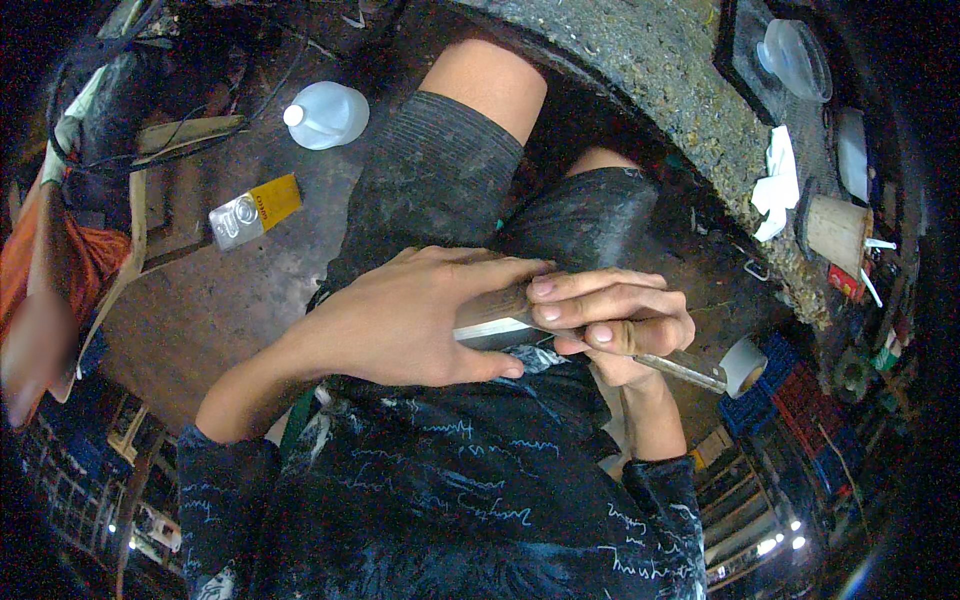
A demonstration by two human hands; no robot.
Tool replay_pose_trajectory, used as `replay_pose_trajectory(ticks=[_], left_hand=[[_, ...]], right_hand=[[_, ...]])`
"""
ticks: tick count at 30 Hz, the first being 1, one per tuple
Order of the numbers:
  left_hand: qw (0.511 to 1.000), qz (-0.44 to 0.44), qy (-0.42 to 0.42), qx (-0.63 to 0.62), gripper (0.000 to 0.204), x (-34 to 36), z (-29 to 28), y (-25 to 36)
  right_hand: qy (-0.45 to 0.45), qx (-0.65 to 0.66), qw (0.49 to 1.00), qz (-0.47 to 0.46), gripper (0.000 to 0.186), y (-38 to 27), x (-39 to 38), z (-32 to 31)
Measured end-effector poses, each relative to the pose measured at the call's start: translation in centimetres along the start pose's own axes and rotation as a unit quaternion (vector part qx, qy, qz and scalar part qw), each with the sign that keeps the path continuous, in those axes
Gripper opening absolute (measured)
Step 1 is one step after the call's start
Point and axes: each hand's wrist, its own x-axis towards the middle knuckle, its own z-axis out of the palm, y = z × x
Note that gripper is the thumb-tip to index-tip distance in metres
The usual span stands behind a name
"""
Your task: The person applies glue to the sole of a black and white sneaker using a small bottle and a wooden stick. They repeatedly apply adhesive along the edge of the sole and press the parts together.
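In front of my lap both hands meet at a flat piece with a brown, worn face and a pale, shiny edge point(492, 328); its exact kind I cannot make out. My left hand point(390, 315) lies over it, fingers on the far side and thumb on the near side, closed around it. Curled at its right end, my right hand point(620, 315) grips a thin, worn metal bar point(685, 373). The bar sticks out from under the fingers toward the lower right. My palms hide how the bar and the flat piece meet.
On the floor at left stand a whitish plastic jug point(332, 115) and a yellow-and-clear package point(255, 212). A rough concrete ledge point(650, 70) runs along the upper right, bearing white paper point(777, 185) and a clear bowl point(797, 60). A tape roll point(744, 367) and crates point(800, 405) are at right. Another person's arm point(42, 310) shows far left.
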Motion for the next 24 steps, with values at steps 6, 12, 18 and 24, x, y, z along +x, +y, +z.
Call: replay_pose_trajectory(ticks=[6,12,18,24], left_hand=[[1.0,-0.016,-0.012,0.009,0.087,0.32,0.28,-0.11],[1.0,-0.005,-0.009,0.006,0.088,0.27,0.36,-0.15],[1.0,0.003,-0.013,-0.01,0.086,0.45,0.29,-0.05],[1.0,0.003,-0.005,-0.016,0.084,0.31,0.31,0.13]], right_hand=[[-0.011,-0.005,1.0,-0.019,0.023,0.15,-0.55,-0.03],[-0.02,-0.023,0.999,-0.034,0.021,0.35,-0.72,0.0],[-0.003,-0.011,1.0,-0.029,0.024,0.42,-0.99,0.47],[-0.012,-0.019,1.0,-0.022,0.028,0.29,-0.94,0.48]])
